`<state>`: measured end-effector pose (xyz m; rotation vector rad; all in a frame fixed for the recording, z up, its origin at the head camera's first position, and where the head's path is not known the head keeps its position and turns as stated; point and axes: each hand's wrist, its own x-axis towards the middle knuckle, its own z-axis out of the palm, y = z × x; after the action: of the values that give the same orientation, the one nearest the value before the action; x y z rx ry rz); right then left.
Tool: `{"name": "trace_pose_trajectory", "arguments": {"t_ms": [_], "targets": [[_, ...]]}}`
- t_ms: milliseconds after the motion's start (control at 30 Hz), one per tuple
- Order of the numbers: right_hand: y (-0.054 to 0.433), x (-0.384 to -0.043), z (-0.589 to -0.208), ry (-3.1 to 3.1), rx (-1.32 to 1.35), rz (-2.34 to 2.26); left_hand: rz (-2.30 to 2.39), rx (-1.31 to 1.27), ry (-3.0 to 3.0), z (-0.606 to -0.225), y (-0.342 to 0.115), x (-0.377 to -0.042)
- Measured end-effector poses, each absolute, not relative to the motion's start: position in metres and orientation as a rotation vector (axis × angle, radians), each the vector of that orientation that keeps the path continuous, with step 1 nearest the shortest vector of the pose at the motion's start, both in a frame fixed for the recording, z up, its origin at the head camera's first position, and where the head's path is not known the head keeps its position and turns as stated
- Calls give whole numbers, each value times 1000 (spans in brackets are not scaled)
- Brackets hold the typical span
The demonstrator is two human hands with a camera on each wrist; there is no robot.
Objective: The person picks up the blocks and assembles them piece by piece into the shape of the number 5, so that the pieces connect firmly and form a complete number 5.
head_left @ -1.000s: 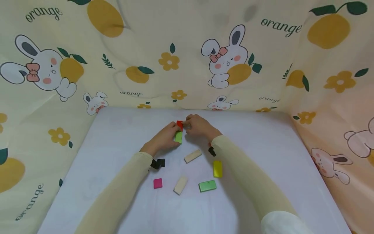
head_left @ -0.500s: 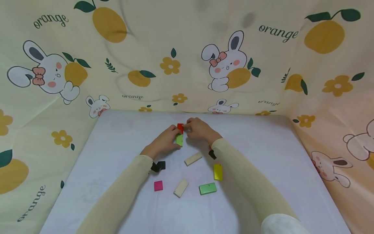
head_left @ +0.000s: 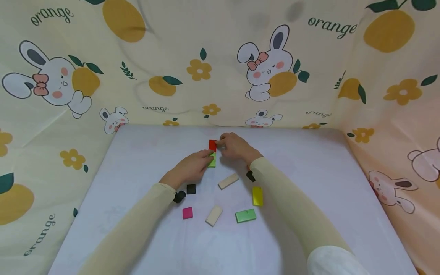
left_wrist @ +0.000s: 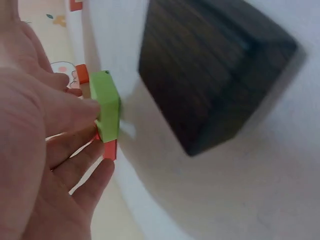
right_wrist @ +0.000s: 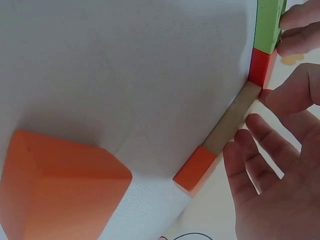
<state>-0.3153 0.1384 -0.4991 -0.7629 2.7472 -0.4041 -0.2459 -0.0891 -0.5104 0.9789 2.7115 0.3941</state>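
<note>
My left hand [head_left: 189,168] lies against a light green block [head_left: 212,162], its thumb tip over the block and its fingers stretched along the far side in the left wrist view. A red block [head_left: 212,145] meets the green block end to end. At the red block's right side, my right hand [head_left: 237,148] touches with bent thumb and forefinger. The right wrist view shows a plain wooden block [right_wrist: 232,117] set at an angle from the red one, with an orange block [right_wrist: 195,170] at its other end. The right hand's remaining fingers reach the wooden block's outer side. The head view hides these two behind that hand.
Nearer on the white table [head_left: 154,244] lie a black block [head_left: 191,189], a pink block [head_left: 187,213], two plain wooden blocks [head_left: 228,181], a green block [head_left: 245,215] and a yellow block [head_left: 257,196]. Another orange block [right_wrist: 65,185] sits by the right wrist. Printed cloth [head_left: 192,38] encloses the table.
My left thumb has left the green block's near end, and the left hand has drawn slightly left. The black block now shows apart from the wrist strap. The right hand holds its place.
</note>
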Motion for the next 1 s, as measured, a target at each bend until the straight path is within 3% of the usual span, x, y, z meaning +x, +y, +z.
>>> {"name": "trace_pose_trajectory", "arguments": {"t_ms": [700,1000], "targets": [[138,-315,-494,2737,-770,-389,250,990,2776,-513,-77,-257],[146,-315,-498,2762,-731,-642,210,990,2801,-513,-75,-259]]}}
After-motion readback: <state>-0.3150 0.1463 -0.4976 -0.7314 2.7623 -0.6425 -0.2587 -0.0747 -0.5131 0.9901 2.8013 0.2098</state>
